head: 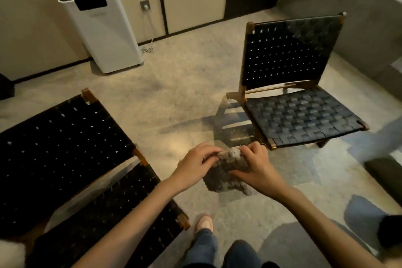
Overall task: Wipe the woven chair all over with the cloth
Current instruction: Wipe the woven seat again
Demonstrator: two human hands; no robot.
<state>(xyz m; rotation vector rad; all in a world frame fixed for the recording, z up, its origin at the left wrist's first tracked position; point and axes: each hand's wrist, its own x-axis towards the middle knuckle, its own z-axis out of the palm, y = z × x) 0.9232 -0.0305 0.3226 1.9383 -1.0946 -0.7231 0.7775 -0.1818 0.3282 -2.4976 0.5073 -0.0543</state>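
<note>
A fluffy grey cloth (226, 172) is bunched between both hands in mid-air over the floor. My left hand (193, 166) grips its left side with curled fingers. My right hand (254, 165) holds its right side, thumb underneath. A woven chair (300, 115) with dark straps and a wooden frame stands ahead to the right, its front corner just beyond my right hand. A second woven chair (65, 143), darker, stands close on my left, under my left forearm.
A white air purifier (102, 28) stands against the far wall with its cord plugged into a wall socket (145, 5). A low grey ledge (369, 17) runs along the right. My feet and jeans (204, 243) show at the bottom on the concrete floor.
</note>
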